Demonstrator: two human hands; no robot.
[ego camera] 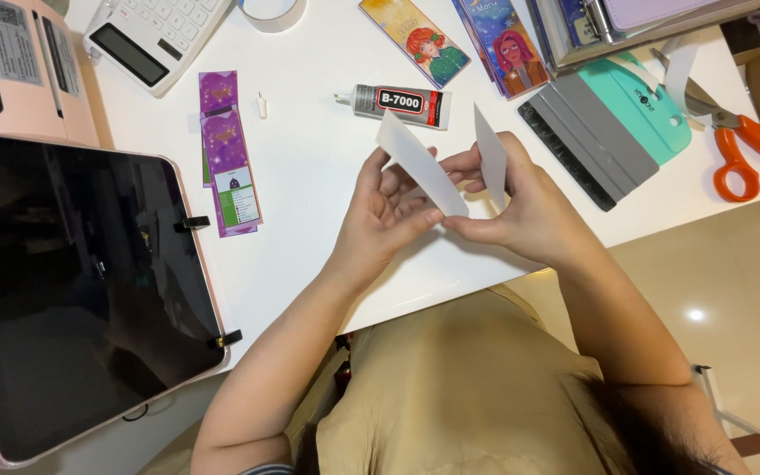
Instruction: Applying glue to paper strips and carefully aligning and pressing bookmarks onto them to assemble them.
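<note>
Both hands (450, 207) pinch white strips (421, 164), fingertips seemingly partly hidden behind.

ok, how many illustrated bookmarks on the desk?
3 clearly: purple bookmark left of the hands, red-haired-figure bookmark and blue bookmark at top. The purple one looks stacked, so more may be hidden.

White table (310, 167) fills the upper part of the view, its near edge running on a slant from lower left up to the right. Surface is smooth and evenly lit, with soft shadows only. Beyond the right-hand corner lies a pale beige floor (732, 264), glossy (one small bright spot of reflected overhead light shows on it). No walls or windows visible.
</note>
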